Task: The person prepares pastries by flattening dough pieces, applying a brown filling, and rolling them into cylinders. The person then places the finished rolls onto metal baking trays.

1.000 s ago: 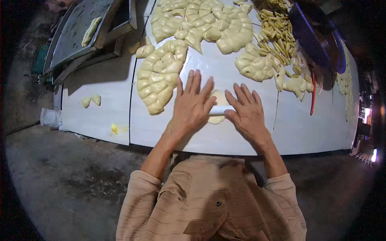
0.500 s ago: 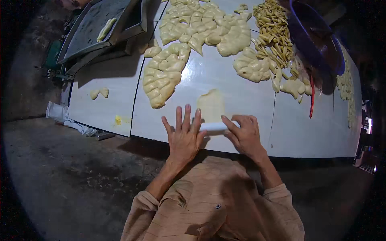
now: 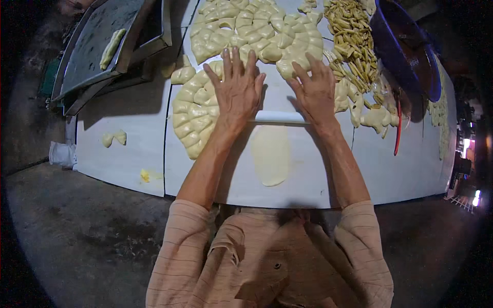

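Note:
Spread flat, my left hand (image 3: pixel 237 92) lies at the left end of a white rolling pin (image 3: pixel 280 117), its fingers stretched away from me. At the pin's other end my right hand (image 3: pixel 317 93) rests with fingers apart and slightly bent. Both palms cover the pin's ends, so their contact with it is partly hidden. Nearer to me, a thin oval sheet of dough (image 3: pixel 271 154) lies on the white table (image 3: pixel 308 169). Just beyond my fingers sit scored, puffy dough pieces (image 3: pixel 255 28), and one more such piece (image 3: pixel 192 115) is beside my left forearm.
Cut yellowish strips (image 3: pixel 349 31) are heaped at the far right beside a purple basin (image 3: pixel 405 51). A red-handled tool (image 3: pixel 398 128) lies below them. Metal trays (image 3: pixel 97 46) stand at far left, one bearing a dough roll (image 3: pixel 112 49). Small dough bits (image 3: pixel 114 138) lie nearer.
Both hands and the rolling pin have moved away from me across the table. The dough sheet now shows longer, on the near side of the pin. My right hand's fingers have straightened from their grip.

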Demonstrator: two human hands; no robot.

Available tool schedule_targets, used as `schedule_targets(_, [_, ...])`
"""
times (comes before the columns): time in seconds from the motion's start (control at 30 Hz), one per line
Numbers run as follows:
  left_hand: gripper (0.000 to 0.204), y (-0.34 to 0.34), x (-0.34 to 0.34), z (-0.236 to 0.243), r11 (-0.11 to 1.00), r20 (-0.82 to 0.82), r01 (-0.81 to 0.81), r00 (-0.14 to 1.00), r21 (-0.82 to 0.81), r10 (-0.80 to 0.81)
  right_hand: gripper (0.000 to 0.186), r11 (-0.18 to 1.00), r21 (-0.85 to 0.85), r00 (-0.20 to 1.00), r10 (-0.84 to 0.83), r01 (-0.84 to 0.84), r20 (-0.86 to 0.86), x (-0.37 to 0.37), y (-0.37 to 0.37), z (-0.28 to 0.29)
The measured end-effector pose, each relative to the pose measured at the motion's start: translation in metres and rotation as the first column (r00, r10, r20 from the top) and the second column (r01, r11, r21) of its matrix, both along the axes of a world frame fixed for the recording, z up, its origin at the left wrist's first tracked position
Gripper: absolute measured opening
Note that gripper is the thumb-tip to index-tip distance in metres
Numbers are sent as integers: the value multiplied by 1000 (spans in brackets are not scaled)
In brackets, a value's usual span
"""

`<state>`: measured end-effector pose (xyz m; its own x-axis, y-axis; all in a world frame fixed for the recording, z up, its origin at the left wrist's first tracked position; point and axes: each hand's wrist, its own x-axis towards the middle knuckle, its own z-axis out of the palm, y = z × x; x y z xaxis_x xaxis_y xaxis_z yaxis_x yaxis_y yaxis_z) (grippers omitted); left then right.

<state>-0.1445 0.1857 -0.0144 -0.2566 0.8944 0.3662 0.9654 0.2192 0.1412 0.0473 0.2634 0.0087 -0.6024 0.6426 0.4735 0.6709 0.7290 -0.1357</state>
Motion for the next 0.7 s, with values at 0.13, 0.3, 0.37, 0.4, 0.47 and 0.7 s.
schedule_targets(0.13, [54,3,-17,11,986,12,108,994,130,-111,59,833,-414,923,379,-368,-58,11,-47,38])
schedule_targets(0.3, [47,-78,-26,49,963,347,164,908,215,-233,34,939,-332,996,88,-94,-34,33,-66,13])
schedule_targets(0.37, [41,-119,-40,54,963,431,135,874,232,-227,37,902,-393,984,-165,179,70,35,-70,19])
schedule_targets(0.4, [37,-137,-49,54,963,471,125,852,239,-227,39,902,-385,980,-176,196,89,29,-73,29])
schedule_targets(0.47, [29,-174,-71,61,967,544,-63,834,247,-85,36,944,-316,993,-113,94,-42,-3,-84,32])
schedule_targets(0.7, [39,-271,-213,49,786,476,-585,759,198,445,38,638,-474,792,542,-606,-282,-226,-150,49])
